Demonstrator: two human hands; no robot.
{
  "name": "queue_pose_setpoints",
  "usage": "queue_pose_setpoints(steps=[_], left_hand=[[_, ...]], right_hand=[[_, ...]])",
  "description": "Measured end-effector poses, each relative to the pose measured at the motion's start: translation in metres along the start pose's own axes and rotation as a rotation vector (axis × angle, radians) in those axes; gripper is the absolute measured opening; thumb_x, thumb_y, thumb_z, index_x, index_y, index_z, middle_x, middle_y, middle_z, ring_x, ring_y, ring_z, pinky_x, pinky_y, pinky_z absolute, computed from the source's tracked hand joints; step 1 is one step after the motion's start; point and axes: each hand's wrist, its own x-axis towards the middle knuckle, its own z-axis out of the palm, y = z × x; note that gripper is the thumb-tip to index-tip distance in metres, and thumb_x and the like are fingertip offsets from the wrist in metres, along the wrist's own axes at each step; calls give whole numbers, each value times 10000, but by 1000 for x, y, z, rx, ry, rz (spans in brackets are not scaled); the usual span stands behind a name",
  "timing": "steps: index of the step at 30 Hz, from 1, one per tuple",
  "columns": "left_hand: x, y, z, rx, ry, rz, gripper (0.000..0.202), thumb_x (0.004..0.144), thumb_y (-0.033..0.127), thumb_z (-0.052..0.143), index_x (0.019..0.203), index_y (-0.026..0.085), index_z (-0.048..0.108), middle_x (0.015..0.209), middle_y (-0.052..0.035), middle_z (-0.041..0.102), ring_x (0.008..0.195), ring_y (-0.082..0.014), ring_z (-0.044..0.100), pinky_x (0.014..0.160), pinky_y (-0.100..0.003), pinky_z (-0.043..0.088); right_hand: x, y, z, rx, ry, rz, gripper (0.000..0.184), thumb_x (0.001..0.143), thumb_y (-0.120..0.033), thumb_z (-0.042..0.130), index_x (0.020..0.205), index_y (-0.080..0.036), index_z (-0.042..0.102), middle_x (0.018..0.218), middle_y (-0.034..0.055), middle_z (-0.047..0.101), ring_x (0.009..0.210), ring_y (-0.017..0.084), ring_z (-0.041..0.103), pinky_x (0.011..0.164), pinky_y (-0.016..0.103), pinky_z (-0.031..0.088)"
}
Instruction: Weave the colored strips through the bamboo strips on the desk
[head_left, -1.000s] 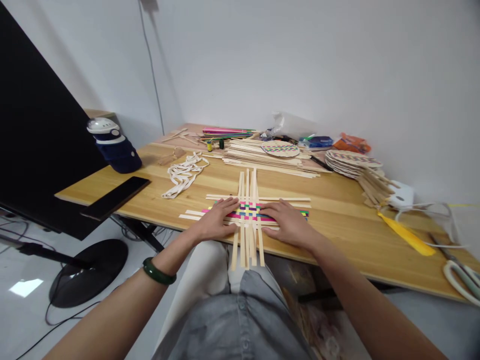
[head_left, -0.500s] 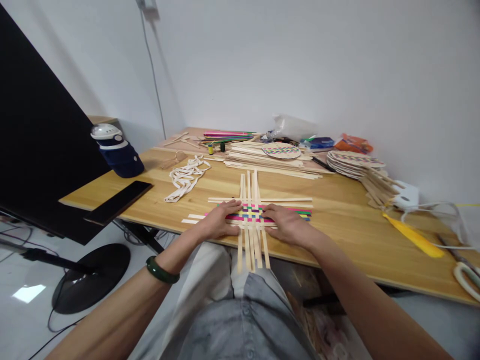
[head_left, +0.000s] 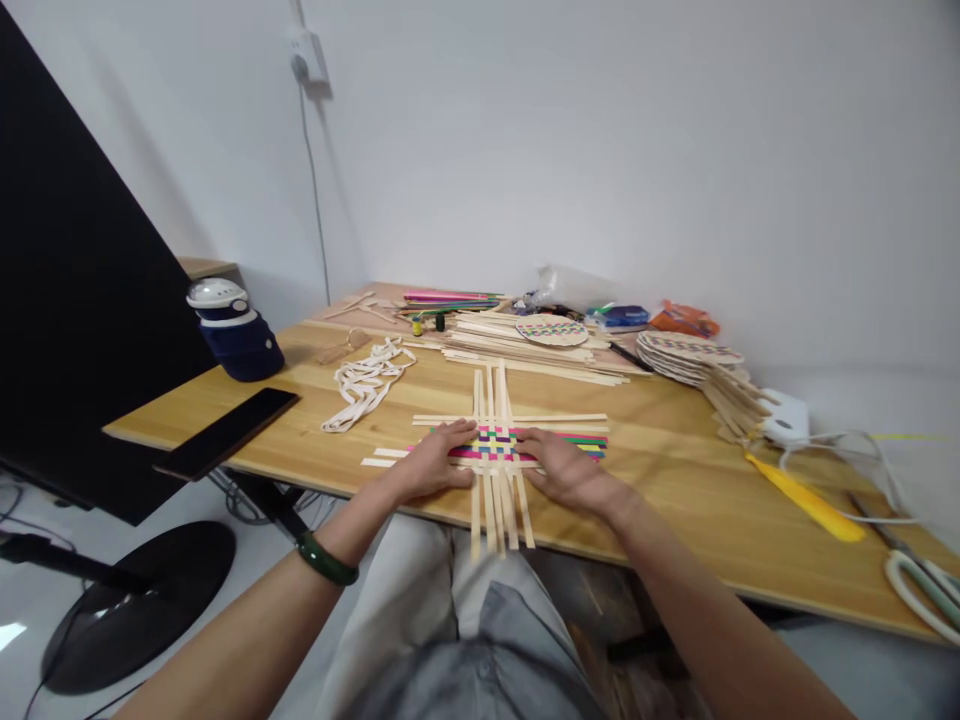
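On the table's near side lies a cross-shaped weave of flat strips (head_left: 496, 441), pale ones running away from me and pink, green, yellow and blue ones running crosswise. My left hand (head_left: 437, 462) grips its left side, fingers along the top and thumb near the lower edge. Opposite it, my right hand (head_left: 562, 467) grips the right side, with bent fingertips on the coloured strips and the thumb lower down. Pale strip ends (head_left: 504, 510) hang over the table edge between my hands. My palms hide part of the crosswise strips.
Behind the weave lie loose pale strips (head_left: 480, 335) and a round woven piece (head_left: 552, 330). A stack of round pieces (head_left: 686, 352) stands right of them. White cord (head_left: 367, 378), a phone (head_left: 229, 432) and a blue jug (head_left: 240, 340) are leftward; scissors (head_left: 915, 580) lie far right.
The view has tilted slightly upward, so the table sits lower in the picture. Both hands stay at the sides of the weave, with hardly any visible movement on it.
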Motion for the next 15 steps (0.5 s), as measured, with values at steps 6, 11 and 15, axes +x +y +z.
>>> queue_pose_setpoints(steps=[6, 11, 15], left_hand=[[13, -5, -12, 14, -22, 21, 550, 735, 380, 681, 1251, 196, 624, 1397, -87, 539, 1290, -274, 513, 1099, -374, 409], [38, 1, -8, 57, 22, 6, 501, 820, 435, 613, 1246, 172, 616, 1406, -112, 526, 1313, -299, 484, 1117, -390, 390], [59, 11, 1, 121, -37, 82, 603, 775, 434, 689, 1312, 190, 560, 1493, -131, 409, 1418, -320, 319, 1175, -473, 271]], right_hand=[[-3, 8, -2, 62, 95, 2, 342, 839, -216, 586, 1170, -160, 650, 1290, 109, 594, 1191, 247, 547, 1024, 402, 440], [16, 31, -6, 106, 254, 123, 256, 880, -189, 516, 1094, -174, 657, 1178, 72, 651, 1108, 163, 589, 994, 304, 451], [40, 60, -4, 36, 317, 279, 248, 876, -148, 481, 1047, -158, 660, 1080, 90, 678, 1020, 181, 622, 929, 319, 481]])
